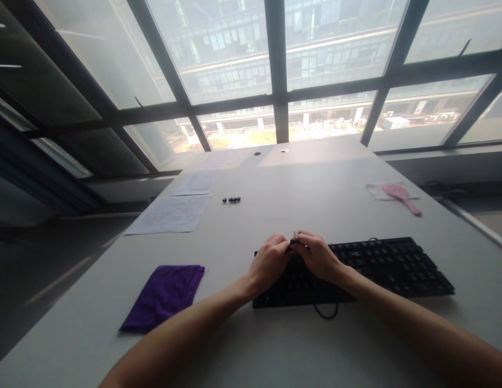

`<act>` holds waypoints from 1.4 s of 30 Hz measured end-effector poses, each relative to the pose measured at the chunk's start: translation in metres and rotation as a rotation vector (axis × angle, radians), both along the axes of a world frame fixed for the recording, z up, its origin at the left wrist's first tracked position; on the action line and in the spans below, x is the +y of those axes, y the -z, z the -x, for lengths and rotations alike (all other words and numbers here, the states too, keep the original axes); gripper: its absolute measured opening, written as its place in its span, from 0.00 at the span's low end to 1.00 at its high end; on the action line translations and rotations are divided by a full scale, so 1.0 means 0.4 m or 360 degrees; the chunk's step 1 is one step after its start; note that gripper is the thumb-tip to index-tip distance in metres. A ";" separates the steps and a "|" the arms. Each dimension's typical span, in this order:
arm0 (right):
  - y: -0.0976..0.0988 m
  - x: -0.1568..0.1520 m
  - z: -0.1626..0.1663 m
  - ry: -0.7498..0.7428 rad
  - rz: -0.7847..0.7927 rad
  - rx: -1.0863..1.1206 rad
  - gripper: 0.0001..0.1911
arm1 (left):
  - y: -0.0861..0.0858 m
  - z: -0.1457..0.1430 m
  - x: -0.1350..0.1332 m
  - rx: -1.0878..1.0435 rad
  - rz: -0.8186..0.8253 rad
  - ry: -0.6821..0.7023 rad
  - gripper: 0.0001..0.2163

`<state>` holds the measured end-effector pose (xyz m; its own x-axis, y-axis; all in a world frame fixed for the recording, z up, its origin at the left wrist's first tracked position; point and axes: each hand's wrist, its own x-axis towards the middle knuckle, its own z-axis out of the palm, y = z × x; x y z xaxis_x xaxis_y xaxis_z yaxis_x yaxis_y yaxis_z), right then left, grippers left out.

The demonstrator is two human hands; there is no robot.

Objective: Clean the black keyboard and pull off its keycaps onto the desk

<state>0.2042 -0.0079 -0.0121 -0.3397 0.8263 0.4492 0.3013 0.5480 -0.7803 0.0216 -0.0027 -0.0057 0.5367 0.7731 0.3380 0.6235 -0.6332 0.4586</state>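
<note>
A black keyboard (380, 267) lies on the white table in front of me, its left part covered by my hands and forearms. Above its upper left part, my left hand (273, 256) and my right hand (315, 253) meet with fingers closed in a pinch. Between the fingertips shows a small black keycap (294, 242), with a thin, metallic-looking bit sticking up beside it. Its details are too small to make out. Farther off, several small black keycaps (233, 199) sit in a short row on the table.
Left of the keyboard lies a folded purple cloth (165, 296). Printed papers (170, 213) line the table's left side. A pink hairbrush (400, 196) rests on a pale sheet at the right. A cable loop (327, 315) pokes out below the keyboard. Windows (226, 48) stand beyond the table.
</note>
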 end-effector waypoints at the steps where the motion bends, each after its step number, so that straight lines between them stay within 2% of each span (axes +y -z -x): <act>1: 0.001 0.000 0.000 0.0000 -0.0003 0.0000 0.13 | 0.000 0.000 0.000 -0.0001 0.0005 0.0007 0.11; 28: -0.002 -0.003 0.001 0.0097 -0.0103 -0.0114 0.14 | 0.013 -0.001 0.003 0.0039 0.0012 0.0021 0.08; 33: 0.003 -0.001 0.000 0.0073 -0.0112 -0.0076 0.14 | 0.014 -0.002 0.004 0.0005 0.0005 0.0023 0.08; 42: -0.009 -0.001 0.000 0.0176 -0.0112 0.0022 0.13 | 0.007 0.001 0.001 -0.0143 -0.0054 0.0034 0.05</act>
